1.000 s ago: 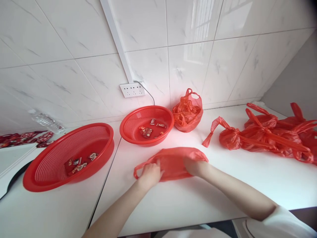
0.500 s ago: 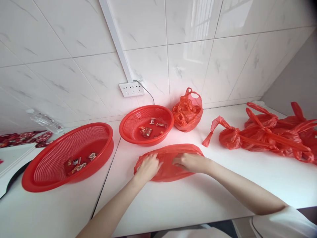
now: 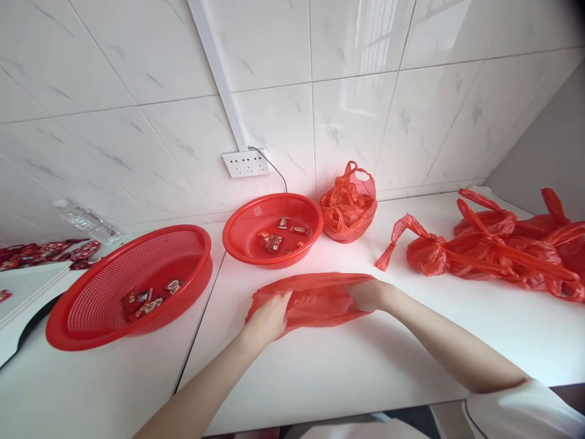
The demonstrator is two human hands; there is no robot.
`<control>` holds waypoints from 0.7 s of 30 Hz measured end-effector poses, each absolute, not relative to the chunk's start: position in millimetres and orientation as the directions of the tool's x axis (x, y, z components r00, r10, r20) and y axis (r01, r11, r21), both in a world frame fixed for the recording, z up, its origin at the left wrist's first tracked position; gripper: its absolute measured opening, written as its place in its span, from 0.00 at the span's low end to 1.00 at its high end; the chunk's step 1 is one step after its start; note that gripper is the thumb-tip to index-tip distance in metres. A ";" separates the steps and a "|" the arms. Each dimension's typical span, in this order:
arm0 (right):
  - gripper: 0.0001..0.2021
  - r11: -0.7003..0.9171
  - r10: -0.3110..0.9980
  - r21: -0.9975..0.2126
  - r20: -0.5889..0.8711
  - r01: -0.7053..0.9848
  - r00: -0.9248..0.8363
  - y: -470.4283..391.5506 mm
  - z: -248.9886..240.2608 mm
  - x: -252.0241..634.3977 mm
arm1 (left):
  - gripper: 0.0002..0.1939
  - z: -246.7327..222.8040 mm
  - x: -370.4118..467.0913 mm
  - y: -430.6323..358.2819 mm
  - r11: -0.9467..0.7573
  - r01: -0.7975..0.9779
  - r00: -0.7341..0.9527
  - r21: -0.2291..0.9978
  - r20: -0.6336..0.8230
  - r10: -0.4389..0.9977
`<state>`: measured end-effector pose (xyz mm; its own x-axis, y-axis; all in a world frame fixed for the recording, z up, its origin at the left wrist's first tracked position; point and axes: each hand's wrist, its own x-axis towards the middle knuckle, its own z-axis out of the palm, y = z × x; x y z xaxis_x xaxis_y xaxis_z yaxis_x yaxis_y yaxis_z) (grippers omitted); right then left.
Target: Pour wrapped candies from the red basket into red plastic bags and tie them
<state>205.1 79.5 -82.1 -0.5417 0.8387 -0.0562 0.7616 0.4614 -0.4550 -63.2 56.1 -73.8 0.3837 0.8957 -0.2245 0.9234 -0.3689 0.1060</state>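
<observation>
Our left hand and right hand each pinch an end of the red plastic bag, thin, limp, slippery, best gripped along its mouth edge.

A white bench runs along a tiled wall, with a dark seam dividing it left of the middle. On the left section sits a large red mesh basket; behind it lies a clear plastic bottle on its side, with red wrappers at the far left edge. On the right section, a smaller red basket stands near the wall, just beside a stuffed red bag. A flat red plastic bag lies in the middle. Knotted red bags are heaped at the right end
</observation>
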 end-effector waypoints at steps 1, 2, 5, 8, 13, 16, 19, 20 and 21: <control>0.14 0.491 0.803 -0.457 -0.092 0.741 -0.589 77.3 -75.9 204.0 | 0.36 -69.8 -63.8 55.8 -0.406 0.910 0.415 0.085 -0.244 0.877; 0.20 0.539 0.749 -0.458 -0.122 0.707 -0.651 74.9 -69.5 202.0 | 0.42 -67.2 -64.3 55.7 -0.448 0.892 0.445 0.053 -0.262 0.856; 0.32 0.694 0.578 -0.431 -0.145 0.577 -0.803 67.7 -53.7 193.0 | 0.51 -69.0 -65.6 56.8 -0.552 0.834 0.522 -0.010 -0.313 0.794; 0.39 0.739 0.553 -0.379 -0.129 0.557 -0.823 67.0 -50.1 189.7 | 0.53 -81.3 -70.2 59.2 -0.581 0.813 0.560 0.050 -0.343 0.754; 0.50 0.574 0.644 -0.497 -0.216 0.651 -0.733 82.9 -64.7 203.3 | 0.52 -97.8 -83.5 62.0 -0.611 0.743 0.670 0.275 -0.285 0.686; 0.52 0.444 0.641 -0.567 -0.341 0.694 -0.688 92.6 -77.3 207.5 | 0.52 -98.5 -89.5 63.1 -0.534 0.762 0.641 0.367 -0.301 0.706; 0.52 0.382 0.605 -0.652 -0.359 0.655 -0.711 99.5 -86.8 206.6 | 0.48 -95.4 -92.3 66.9 -0.419 0.782 0.590 0.461 -0.331 0.737; 0.52 0.367 0.597 -0.678 -0.354 0.637 -0.720 101.5 -88.8 206.2 | 0.46 -94.1 -92.4 68.9 -0.406 0.756 0.605 0.514 -0.309 0.734; 0.52 0.351 0.593 -0.694 -0.355 0.629 -0.723 103.5 -90.5 205.9 | 0.42 -92.8 -92.1 71.1 -0.398 0.712 0.629 0.578 -0.272 0.729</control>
